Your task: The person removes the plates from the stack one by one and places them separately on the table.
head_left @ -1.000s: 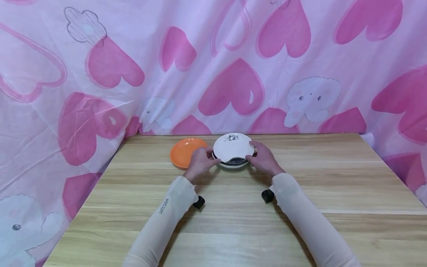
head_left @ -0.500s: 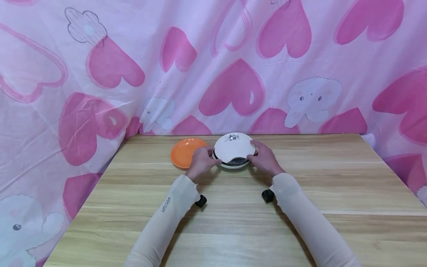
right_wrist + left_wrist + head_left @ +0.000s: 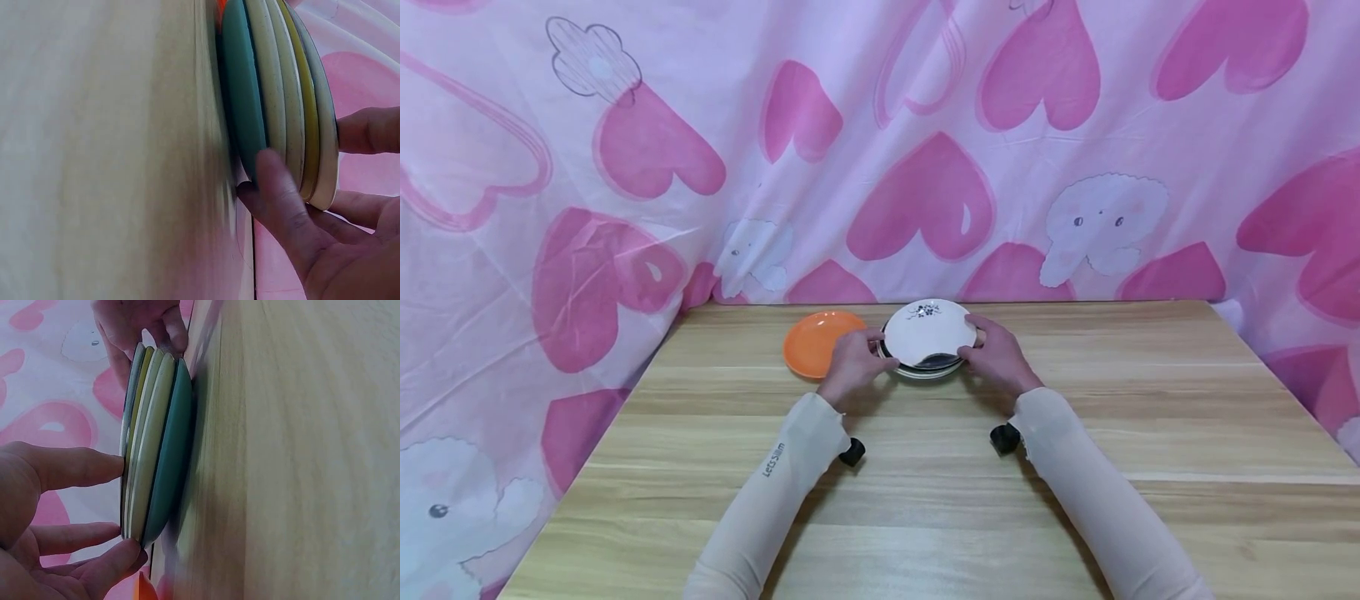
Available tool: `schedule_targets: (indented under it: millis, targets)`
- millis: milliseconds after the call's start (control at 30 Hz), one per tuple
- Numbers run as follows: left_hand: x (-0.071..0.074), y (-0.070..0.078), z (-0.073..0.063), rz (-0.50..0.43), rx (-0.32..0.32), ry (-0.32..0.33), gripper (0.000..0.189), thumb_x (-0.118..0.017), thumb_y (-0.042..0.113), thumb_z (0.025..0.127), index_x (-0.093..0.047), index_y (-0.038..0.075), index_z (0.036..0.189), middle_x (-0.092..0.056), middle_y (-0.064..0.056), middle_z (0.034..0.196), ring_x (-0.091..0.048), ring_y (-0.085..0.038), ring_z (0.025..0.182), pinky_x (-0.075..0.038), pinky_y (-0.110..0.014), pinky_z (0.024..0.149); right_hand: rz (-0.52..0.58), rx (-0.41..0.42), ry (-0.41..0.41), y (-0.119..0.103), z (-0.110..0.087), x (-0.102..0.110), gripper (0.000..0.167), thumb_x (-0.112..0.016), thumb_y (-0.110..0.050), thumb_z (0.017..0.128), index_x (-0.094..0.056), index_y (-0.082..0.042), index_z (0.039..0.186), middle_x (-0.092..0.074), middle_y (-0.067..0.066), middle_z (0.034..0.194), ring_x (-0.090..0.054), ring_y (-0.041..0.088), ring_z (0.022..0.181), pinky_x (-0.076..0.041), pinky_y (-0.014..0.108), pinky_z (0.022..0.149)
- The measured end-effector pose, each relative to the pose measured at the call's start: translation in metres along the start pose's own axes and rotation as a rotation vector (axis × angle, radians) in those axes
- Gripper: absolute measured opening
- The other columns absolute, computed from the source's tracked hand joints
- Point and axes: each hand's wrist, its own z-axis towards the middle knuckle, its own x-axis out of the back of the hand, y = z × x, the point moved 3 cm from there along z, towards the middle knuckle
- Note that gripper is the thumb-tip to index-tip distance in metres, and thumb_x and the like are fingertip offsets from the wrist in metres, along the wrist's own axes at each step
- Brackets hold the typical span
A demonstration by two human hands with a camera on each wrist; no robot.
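Note:
A stack of several plates stands near the far edge of the table. Its top is a white plate (image 3: 928, 335) with a small dark flower print and a dark crescent showing at the near rim. Cream and yellowish rims lie below, above a teal plate (image 3: 172, 456) at the bottom. The left hand (image 3: 854, 365) holds the stack's left side, its fingertips against the rims. On the right side the right hand (image 3: 997, 357) grips the rims, thumb (image 3: 278, 181) on the near side and fingers reaching round.
An orange plate (image 3: 812, 343) lies left of the stack, partly behind the left hand. The wooden table (image 3: 925, 517) reaches toward the wearer. A pink heart-patterned cloth (image 3: 917, 192) hangs behind the table and at its sides.
The white top plate has slid slightly to the right over the plates under it. Both hands keep their places at the stack with only tiny shifts. The orange plate stays put.

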Motion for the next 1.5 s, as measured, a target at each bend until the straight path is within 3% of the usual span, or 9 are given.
schedule_targets:
  millis: [167,267,400,500,600,800,1100,1400,1500]
  targets:
    - [0.000,0.001,0.000,0.028,-0.012,0.003,0.049,-0.083,0.019,0.081,-0.068,0.007,0.127,-0.070,-0.007,0.114,-0.054,-0.019,0.100,-0.048,-0.032,0.091,0.010,0.015,0.006,0.000,-0.001,0.001,0.069,-0.061,-0.014,0.093,-0.033,-0.006,0.156,-0.041,0.021,0.157,-0.063,0.030,0.113,-0.050,0.042,0.103]
    - [0.000,0.001,0.000,0.033,-0.012,0.006,0.049,-0.083,0.019,0.081,-0.069,0.007,0.126,-0.070,-0.008,0.114,-0.054,-0.018,0.100,-0.047,-0.031,0.089,0.006,0.024,0.004,0.000,-0.002,0.002,0.070,-0.061,-0.015,0.092,-0.033,-0.007,0.156,-0.045,0.021,0.153,-0.059,0.032,0.119,-0.049,0.043,0.103]
    - [0.001,0.001,0.000,0.026,-0.012,0.006,0.048,-0.083,0.018,0.081,-0.070,0.007,0.125,-0.069,-0.008,0.110,-0.051,-0.018,0.095,-0.043,-0.028,0.082,0.015,0.015,0.006,-0.001,-0.003,0.004,0.071,-0.062,-0.014,0.090,-0.035,-0.008,0.155,-0.054,0.022,0.142,-0.061,0.031,0.109,-0.051,0.037,0.092]
    - [0.002,0.001,-0.001,0.026,-0.021,0.004,0.047,-0.083,0.018,0.081,-0.070,0.006,0.125,-0.069,-0.009,0.108,-0.050,-0.018,0.093,-0.042,-0.027,0.079,0.042,0.004,0.009,-0.001,-0.004,0.006,0.072,-0.062,-0.012,0.089,-0.035,-0.006,0.155,-0.053,0.021,0.144,-0.060,0.027,0.107,-0.048,0.032,0.091]
    - [0.001,0.001,0.000,0.041,-0.020,0.005,0.050,-0.083,0.019,0.080,-0.069,0.006,0.126,-0.070,-0.008,0.109,-0.052,-0.017,0.094,-0.044,-0.027,0.080,0.131,-0.022,0.000,0.000,-0.003,0.006,0.071,-0.061,-0.006,0.089,-0.033,-0.003,0.155,-0.044,0.022,0.153,-0.064,0.021,0.101,-0.054,0.031,0.090]
    - [0.000,0.001,0.002,0.061,-0.004,0.007,0.053,-0.084,0.019,0.079,-0.068,0.010,0.128,-0.070,-0.008,0.103,-0.055,-0.018,0.092,-0.044,-0.026,0.075,0.328,-0.099,-0.020,0.000,-0.004,0.010,0.073,-0.053,0.007,0.088,-0.029,-0.003,0.157,-0.037,0.027,0.153,-0.068,0.013,0.070,-0.062,0.032,0.078]
    - [0.001,0.000,0.002,0.063,0.029,-0.006,0.059,-0.083,0.019,0.080,-0.063,0.010,0.135,-0.070,-0.007,0.108,-0.056,-0.018,0.093,-0.047,-0.025,0.074,0.361,-0.079,-0.029,0.002,-0.009,0.014,0.073,-0.052,0.010,0.088,-0.030,-0.004,0.156,-0.028,0.022,0.162,-0.067,0.016,0.079,-0.061,0.038,0.085]
    - [0.001,0.000,0.000,0.043,-0.009,-0.005,0.058,-0.080,0.023,0.083,-0.062,0.007,0.136,-0.069,-0.010,0.103,-0.055,-0.017,0.085,-0.045,-0.024,0.065,0.351,-0.091,-0.033,0.006,-0.014,0.024,0.073,-0.052,0.008,0.090,-0.029,-0.006,0.157,-0.024,0.020,0.164,-0.065,0.024,0.097,-0.059,0.041,0.093]
    - [0.001,0.000,-0.001,0.042,-0.004,-0.003,0.058,-0.079,0.025,0.084,-0.062,0.006,0.136,-0.070,-0.010,0.106,-0.057,-0.018,0.086,-0.048,-0.025,0.066,0.339,-0.082,-0.032,0.007,-0.017,0.029,0.072,-0.053,0.006,0.091,-0.028,-0.006,0.158,-0.023,0.021,0.164,-0.066,0.022,0.095,-0.059,0.039,0.092]
